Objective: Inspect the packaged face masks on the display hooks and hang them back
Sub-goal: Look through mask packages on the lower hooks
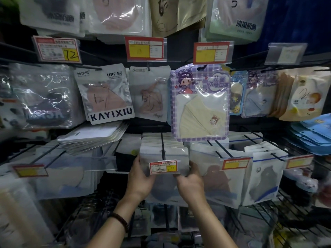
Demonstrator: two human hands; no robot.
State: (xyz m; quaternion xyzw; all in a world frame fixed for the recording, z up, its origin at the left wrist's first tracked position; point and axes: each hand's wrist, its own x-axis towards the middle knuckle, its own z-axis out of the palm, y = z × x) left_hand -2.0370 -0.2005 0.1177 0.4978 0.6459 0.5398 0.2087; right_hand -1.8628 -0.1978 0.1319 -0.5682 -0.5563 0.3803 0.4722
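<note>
Two hands (141, 179) round one mask pack (176, 154), perhaps several.

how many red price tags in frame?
7. Upper row, three: left tag, middle tag, right tag. Lower row, four: far-left tag, centre tag, centre-right tag, far-right tag. Blurred bottom shelves may hide more.

A: What can't you read near the purple checked pack (200, 102)?
B: Just below it, the print on the red price tag (163, 167) is too small, and the tag hides the middle of the white pack (152, 155).
A: The fingers?
B: Those of the left hand (141, 181) and right hand (191, 183) pass behind that white pack, unseen. Above the purple one, the top-row packs (116, 15) are cut by the edge. Far to its lower left, the lower-left packs (59, 176) blur.
</note>
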